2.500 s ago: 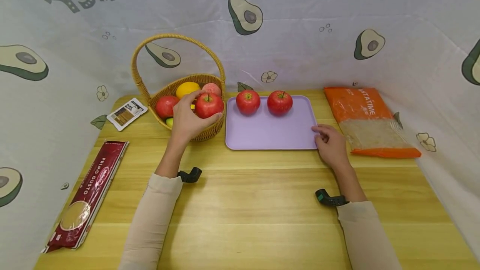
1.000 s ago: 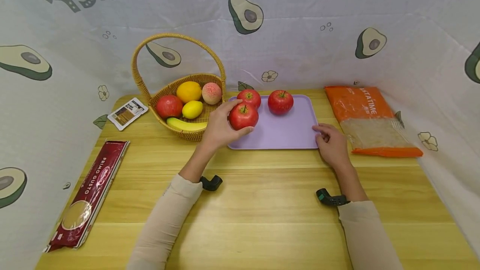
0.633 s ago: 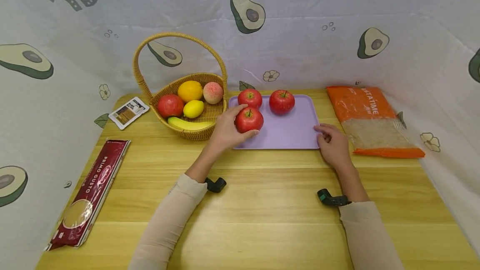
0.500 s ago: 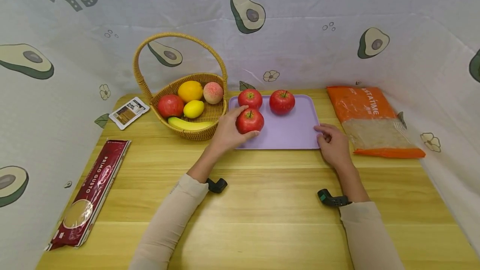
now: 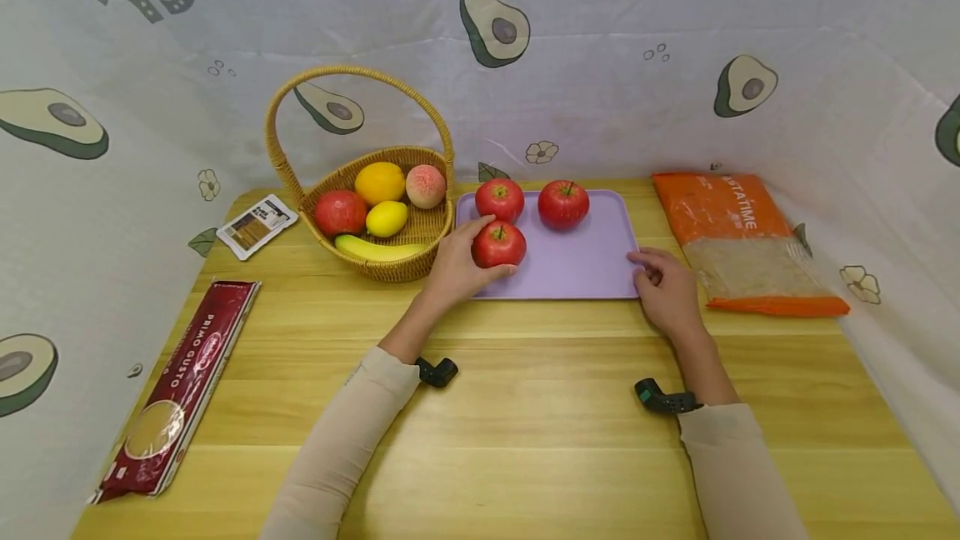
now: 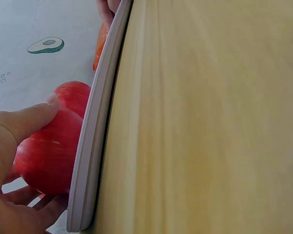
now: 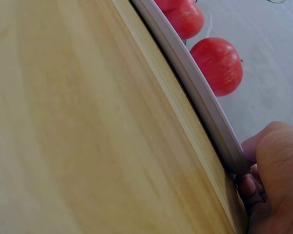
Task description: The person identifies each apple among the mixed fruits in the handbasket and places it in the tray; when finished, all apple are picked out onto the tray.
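Note:
My left hand (image 5: 457, 263) holds a red apple (image 5: 500, 244) at the front left of the lilac tray (image 5: 573, 269). In the left wrist view the thumb lies on the side of this apple (image 6: 50, 153) and the fingers curve round its other side, close to the tray's surface. Behind it on the tray sit two more red apples, one at the back left (image 5: 499, 200) and one further right (image 5: 563, 205). My right hand (image 5: 666, 290) pinches the tray's right edge near the front corner; the right wrist view shows the thumb above the rim (image 7: 205, 100) and fingers below.
Left of the tray stands a wicker basket (image 5: 401, 271) with a tall handle, holding a banana, a lemon, a peach and other fruit. An orange pasta bag (image 5: 742, 244) lies at right. A dark red spaghetti packet (image 5: 180, 386) and a small white pouch (image 5: 257, 226) lie at left.
My left hand has carried the apple from over the basket rightward and down onto the tray's front left. Over the last half second it has barely moved. The right hand keeps its place.

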{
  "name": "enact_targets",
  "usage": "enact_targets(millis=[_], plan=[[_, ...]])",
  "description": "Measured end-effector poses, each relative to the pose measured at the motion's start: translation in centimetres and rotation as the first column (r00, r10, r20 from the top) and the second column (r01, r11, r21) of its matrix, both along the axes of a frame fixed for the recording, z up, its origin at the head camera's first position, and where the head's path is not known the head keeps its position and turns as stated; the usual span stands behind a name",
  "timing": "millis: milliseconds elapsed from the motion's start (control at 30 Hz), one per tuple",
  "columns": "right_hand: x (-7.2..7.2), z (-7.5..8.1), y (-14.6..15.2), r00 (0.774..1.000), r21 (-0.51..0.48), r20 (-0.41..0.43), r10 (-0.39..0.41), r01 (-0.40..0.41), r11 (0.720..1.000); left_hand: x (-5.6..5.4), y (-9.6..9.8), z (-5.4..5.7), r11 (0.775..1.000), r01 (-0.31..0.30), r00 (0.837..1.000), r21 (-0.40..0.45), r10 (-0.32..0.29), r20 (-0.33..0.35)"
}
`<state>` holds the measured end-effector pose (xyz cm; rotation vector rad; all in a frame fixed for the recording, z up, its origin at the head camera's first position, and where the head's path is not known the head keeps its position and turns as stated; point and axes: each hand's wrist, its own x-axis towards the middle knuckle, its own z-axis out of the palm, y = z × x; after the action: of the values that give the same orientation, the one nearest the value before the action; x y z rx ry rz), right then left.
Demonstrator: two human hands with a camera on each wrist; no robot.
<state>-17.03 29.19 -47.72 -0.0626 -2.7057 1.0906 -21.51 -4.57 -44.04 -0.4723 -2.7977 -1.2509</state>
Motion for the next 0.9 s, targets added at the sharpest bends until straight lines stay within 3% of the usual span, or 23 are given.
enact_targets(millis=[233, 467, 567, 700, 800, 900], plan=[[0.0, 0.1, 0.1, 1.0, 0.003, -0.003, 0.0, 0.0, 1.0, -0.1, 0.2, -0.2, 1.0, -0.002, 1.0, -0.021, 0.002, 0.016], [0.0, 0.1, 0.0, 1.0, 0.002, -0.015, 0.009, -0.009, 1.0, 0.7, -0.2, 0.7, 0.999, 0.03, 0.999, -0.041, -0.029, 0.027], [0.0, 0.1, -0.1, 1.0, 0.006, -0.025, 0.011, -0.011, 1.0, 1.3, -0.9, 1.4, 0.999, 0.047, 0.999, -0.017, -0.047, -0.005], [0.1, 0.1, -0.1, 0.999, 0.004, -0.041, 0.015, -0.014, 1.0, 1.9, -2.2, 2.6, 0.993, 0.064, 0.996, 0.103, -0.058, -0.061], [0.2, 0.2, -0.2, 0.999, 0.006, -0.036, 0.014, -0.014, 1.0, 2.0, -3.6, 3.7, 0.986, 0.055, 0.993, 0.159, -0.037, -0.114], [0.2, 0.2, -0.1, 0.999, 0.01, -0.031, 0.012, -0.012, 1.0, 1.7, -5.4, 4.6, 0.991, -0.002, 0.985, 0.132, 0.024, -0.169]])
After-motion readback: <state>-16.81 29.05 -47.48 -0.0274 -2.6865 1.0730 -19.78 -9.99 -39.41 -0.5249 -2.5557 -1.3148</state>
